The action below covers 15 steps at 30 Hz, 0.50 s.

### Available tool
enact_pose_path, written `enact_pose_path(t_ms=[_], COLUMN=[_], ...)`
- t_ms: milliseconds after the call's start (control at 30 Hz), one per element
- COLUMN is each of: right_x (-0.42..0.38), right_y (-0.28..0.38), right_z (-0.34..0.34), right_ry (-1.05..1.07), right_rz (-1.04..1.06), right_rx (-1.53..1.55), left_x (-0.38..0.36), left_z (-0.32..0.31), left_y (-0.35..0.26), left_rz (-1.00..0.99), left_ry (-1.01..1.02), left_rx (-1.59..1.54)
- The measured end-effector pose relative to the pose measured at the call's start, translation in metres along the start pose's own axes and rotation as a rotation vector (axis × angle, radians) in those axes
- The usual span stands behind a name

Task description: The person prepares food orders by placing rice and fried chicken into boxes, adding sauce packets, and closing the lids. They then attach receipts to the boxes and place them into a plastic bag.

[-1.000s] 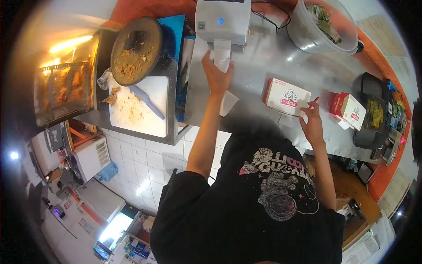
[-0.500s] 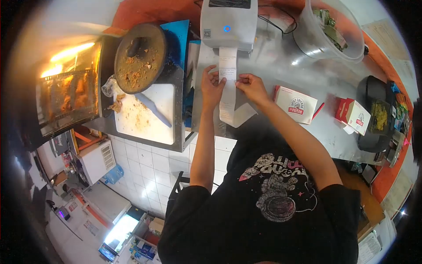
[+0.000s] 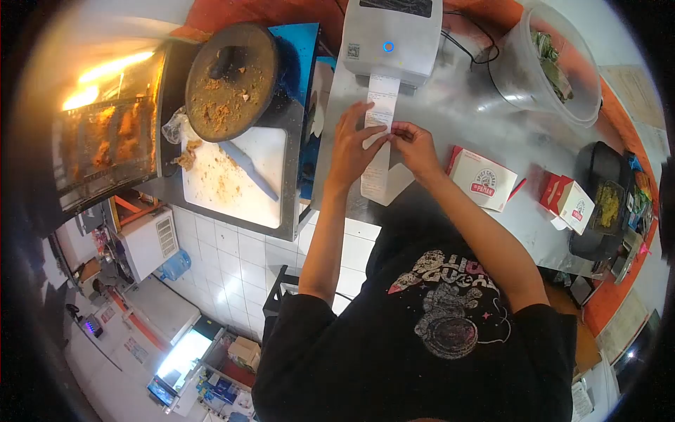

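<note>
A long printed paper strip hangs out of the white label printer and runs down over the metal counter. My left hand lies across the strip, thumb and forefinger pinched at its right edge, the other fingers raised. From the right, my right hand pinches the same edge, its fingertips against those of the left. The strip's lower end folds near the counter's front edge. A red-and-white food box stands to the right of my right hand.
Left of the counter are a stone mortar with reddish paste, and a knife on a white cutting board. A lit display case glows beyond. To the right stand a clear bucket, a red pen and another box.
My left hand has moved right across the strip, bringing its thumb and forefinger to my right fingertips at the right edge. The whole view has shifted slightly.
</note>
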State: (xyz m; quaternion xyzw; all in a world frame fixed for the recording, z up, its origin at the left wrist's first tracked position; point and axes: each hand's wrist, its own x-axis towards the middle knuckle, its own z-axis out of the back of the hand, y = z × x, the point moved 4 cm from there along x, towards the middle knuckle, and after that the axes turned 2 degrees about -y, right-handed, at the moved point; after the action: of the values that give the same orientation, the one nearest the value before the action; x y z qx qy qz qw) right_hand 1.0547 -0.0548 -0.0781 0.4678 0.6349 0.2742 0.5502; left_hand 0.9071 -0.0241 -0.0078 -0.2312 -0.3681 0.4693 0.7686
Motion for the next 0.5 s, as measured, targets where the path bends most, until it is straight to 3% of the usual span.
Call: enact_pose_path(t_ms=[333,500], right_x=[-0.001,0.001], right_y=[0.014,0.008], right_z=[0.005,0.006], right_ry=[-0.029,0.002], right_rz=[0.020,0.057], right_rx=[0.030,0.074], left_x=[0.008,0.006], left_z=[-0.003,-0.006], left_y=[0.000,0.011], left_rz=[-0.081,0.096], left_ry=[0.107,0.094], left_rx=[-0.036,-0.136])
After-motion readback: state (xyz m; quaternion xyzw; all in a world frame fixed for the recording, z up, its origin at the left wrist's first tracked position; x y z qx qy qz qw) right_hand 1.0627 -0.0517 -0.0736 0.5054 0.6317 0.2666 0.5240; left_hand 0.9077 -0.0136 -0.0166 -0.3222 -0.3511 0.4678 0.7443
